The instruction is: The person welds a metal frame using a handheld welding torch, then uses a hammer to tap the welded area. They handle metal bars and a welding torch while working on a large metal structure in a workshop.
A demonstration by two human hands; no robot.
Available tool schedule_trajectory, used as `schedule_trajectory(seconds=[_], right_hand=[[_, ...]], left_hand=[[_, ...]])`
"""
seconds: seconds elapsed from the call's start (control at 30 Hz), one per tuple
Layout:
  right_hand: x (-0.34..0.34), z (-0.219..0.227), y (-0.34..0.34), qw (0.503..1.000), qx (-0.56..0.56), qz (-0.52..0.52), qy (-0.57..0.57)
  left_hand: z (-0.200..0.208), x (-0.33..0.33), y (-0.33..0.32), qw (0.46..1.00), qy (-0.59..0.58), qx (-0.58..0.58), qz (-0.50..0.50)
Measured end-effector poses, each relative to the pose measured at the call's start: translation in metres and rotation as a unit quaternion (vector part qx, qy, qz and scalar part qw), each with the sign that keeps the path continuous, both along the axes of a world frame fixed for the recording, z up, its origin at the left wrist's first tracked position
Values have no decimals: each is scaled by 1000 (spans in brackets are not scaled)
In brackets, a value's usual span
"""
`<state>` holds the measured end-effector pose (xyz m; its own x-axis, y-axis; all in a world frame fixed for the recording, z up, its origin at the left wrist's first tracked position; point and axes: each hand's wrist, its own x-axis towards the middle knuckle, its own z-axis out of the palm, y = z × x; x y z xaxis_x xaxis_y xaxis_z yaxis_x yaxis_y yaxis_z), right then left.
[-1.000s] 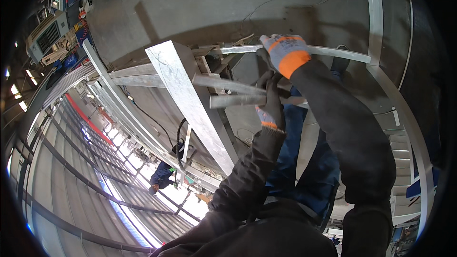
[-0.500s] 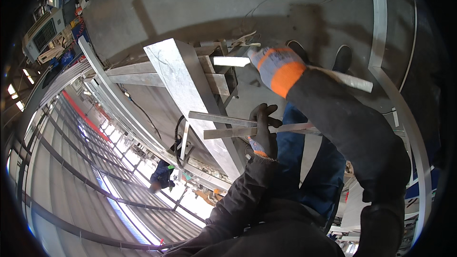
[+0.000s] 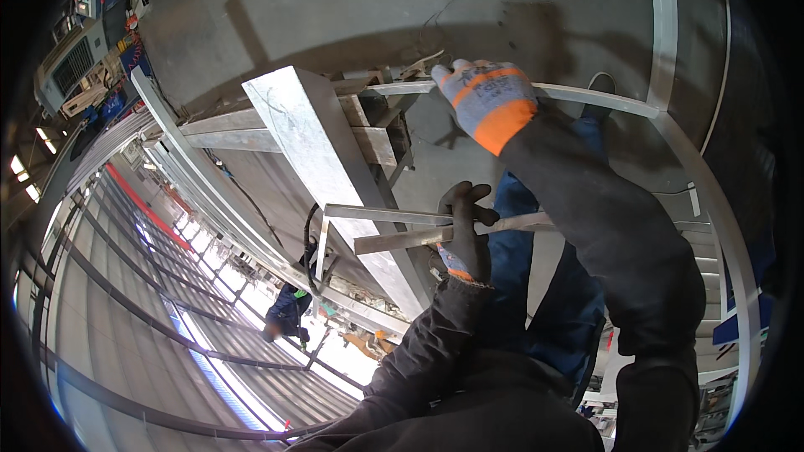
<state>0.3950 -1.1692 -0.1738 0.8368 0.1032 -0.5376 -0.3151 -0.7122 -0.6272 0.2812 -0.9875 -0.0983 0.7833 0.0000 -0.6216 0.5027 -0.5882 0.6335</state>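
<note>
My left hand (image 3: 465,230), in a dark-palmed work glove, is closed around flat metal bars (image 3: 389,215). Their left ends stick out over a thick silver box beam (image 3: 322,146), and a piece runs right until my right sleeve hides it. Higher up, my right hand (image 3: 494,100), in a grey glove with orange bands, grips another long flat metal bar (image 3: 586,96). This bar's left part reaches over the small metal framework beside the beam. Its right end meets or overlaps a pale metal frame (image 3: 708,167); I cannot tell whether they touch.
Long metal rails (image 3: 209,172) run along the left. A dark cable (image 3: 310,230) loops beside the beam. Another person (image 3: 286,314) in dark clothes is beyond the rails. My shoe (image 3: 600,84) shows on the grey floor (image 3: 360,0); machinery (image 3: 75,63) stands at the upper left.
My right hand has moved slightly up and left, and its bar has swung so its right end sits higher. My left hand stays nearly still; the ends of its bars have spread slightly.
</note>
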Motion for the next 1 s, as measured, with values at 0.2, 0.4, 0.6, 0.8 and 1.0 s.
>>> schedule_trajectory(seconds=[0.2, 0.4, 0.6, 0.8, 1.0], right_hand=[[-34, -16, 2, 993, -40, -64, -96], [-164, -46, -97, 986, -89, -109, -89], [-285, -29, -214, 980, -151, -120, -53], [-345, -38, -254, 970, -221, -86, 44], [-315, -65, -237, 931, -309, -77, 175]], left_hand=[[0, 1, -2, 999, -35, 10, -19], [-20, 7, 5, 993, -93, 13, -77], [-87, 48, -15, 950, 68, -234, 193], [-123, 91, -62, 856, 158, -443, 215], [-161, 93, -64, 847, 170, -424, 272]])
